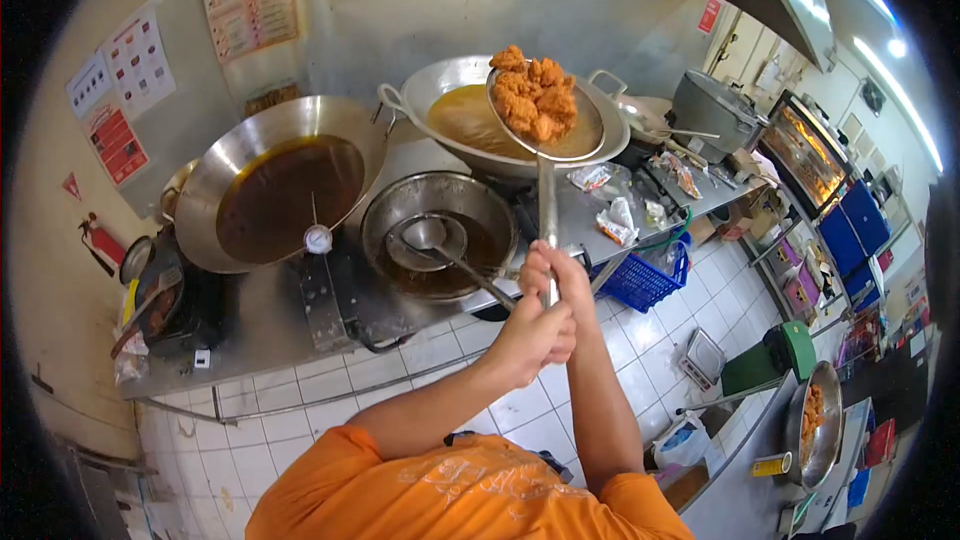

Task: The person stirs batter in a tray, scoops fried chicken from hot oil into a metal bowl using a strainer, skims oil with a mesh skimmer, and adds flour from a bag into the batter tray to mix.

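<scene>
Both my hands grip the long metal handle [548, 195] of a wire skimmer. My left hand [534, 341] closes around its lower end, and my right hand [564, 281] holds it just above. The skimmer's round basket [592, 124] carries a heap of golden-brown fried chicken pieces [536, 97]. It is held over a large two-handled wok [420, 101] of yellowish oil [465, 116]. Nearer to me stands a metal basin [375, 217] of dark liquid, with a ladle [472, 274] resting in it over a round strainer.
At left, a big wok [191, 217] of dark oil has a dial thermometer [318, 239] on its rim. Small packets [619, 221] lie on the steel counter [270, 345]. Below are a blue basket [649, 281] and a scale [702, 358]. Behind right, a bowl [825, 420] holds fried pieces.
</scene>
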Motion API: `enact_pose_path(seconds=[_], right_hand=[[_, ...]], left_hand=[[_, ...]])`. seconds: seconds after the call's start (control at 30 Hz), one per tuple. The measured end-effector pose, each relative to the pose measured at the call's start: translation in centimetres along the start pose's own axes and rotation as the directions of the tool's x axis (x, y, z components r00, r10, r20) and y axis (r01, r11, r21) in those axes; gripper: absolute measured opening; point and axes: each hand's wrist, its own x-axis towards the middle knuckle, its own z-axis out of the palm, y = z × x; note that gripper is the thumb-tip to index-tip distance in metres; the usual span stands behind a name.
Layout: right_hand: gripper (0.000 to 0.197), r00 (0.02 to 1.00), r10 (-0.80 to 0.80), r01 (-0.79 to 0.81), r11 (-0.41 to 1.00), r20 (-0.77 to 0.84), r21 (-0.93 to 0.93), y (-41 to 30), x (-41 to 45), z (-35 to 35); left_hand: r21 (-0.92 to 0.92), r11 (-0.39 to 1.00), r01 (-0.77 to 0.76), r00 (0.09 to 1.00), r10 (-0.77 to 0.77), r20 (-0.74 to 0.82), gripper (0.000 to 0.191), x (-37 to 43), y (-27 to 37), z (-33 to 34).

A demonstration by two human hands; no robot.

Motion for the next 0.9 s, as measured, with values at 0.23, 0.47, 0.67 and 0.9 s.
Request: enact_pose_path(seconds=[0.23,0.47,0.67,0.9], right_hand=[[0.02,0.999,-0.042,0.04,0.997,-0.021,-0.072,-0.7,-1.3,1.8],[0.02,0.998,-0.061,0.062,0.987,0.008,-0.148,-1.6,-0.5,2.3],[0.02,1.0,0.005,-0.008,0.989,-0.02,-0.15,-0.1,0.5,0.9],[0.019,0.98,-0.193,0.151,0.875,-0.047,-0.46,2.5,2.1,-2.7]], left_hand=[[-0.018,1.0,0.001,0.999,0.0,0.044,0.013,-1.4,0.2,0.9],[-0.007,0.999,-0.036,0.999,0.036,0.01,0.016,-0.8,1.1,1.3],[-0.038,0.999,-0.024,1.0,0.024,0.015,0.021,-0.3,1.1,-0.2],[0.138,0.99,-0.032,0.977,0.06,-0.204,0.026,0.7,-1.2,-1.1]])
